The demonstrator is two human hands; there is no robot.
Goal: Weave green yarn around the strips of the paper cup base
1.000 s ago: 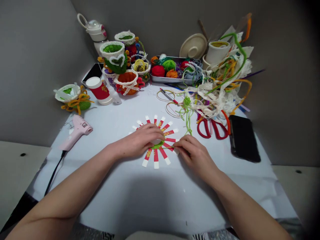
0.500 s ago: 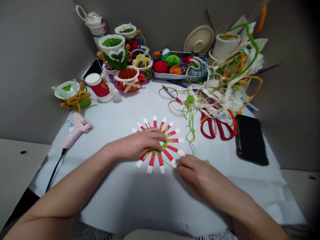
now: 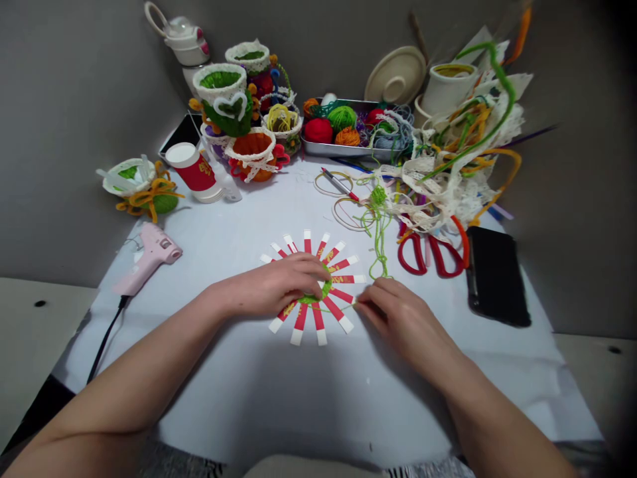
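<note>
A paper cup cut into red strips with white tips (image 3: 318, 317) lies spread flat like a sun on the white table. Green yarn (image 3: 327, 288) is woven in a ring around its centre. My left hand (image 3: 286, 282) rests over the cup's left part, fingers bent and holding it down near the ring; it hides several strips. From the ring a thin strand runs right, over the lower-right strips, to my right hand (image 3: 398, 312), whose fingertips pinch it. Beyond that hand, loose tangled green yarn (image 3: 379, 247) trails up the table.
Red-handled scissors (image 3: 432, 255) and a black phone (image 3: 497, 275) lie to the right, below a heap of lace (image 3: 423, 172). A pink glue gun (image 3: 149, 259) is at left. Behind stand decorated cups (image 3: 253, 156) and a metal tray of yarn balls (image 3: 343, 151).
My right hand has moved up and slightly right, lifting the strand from the lower-right strip tip to a flatter line. My left hand stays on the cup.
</note>
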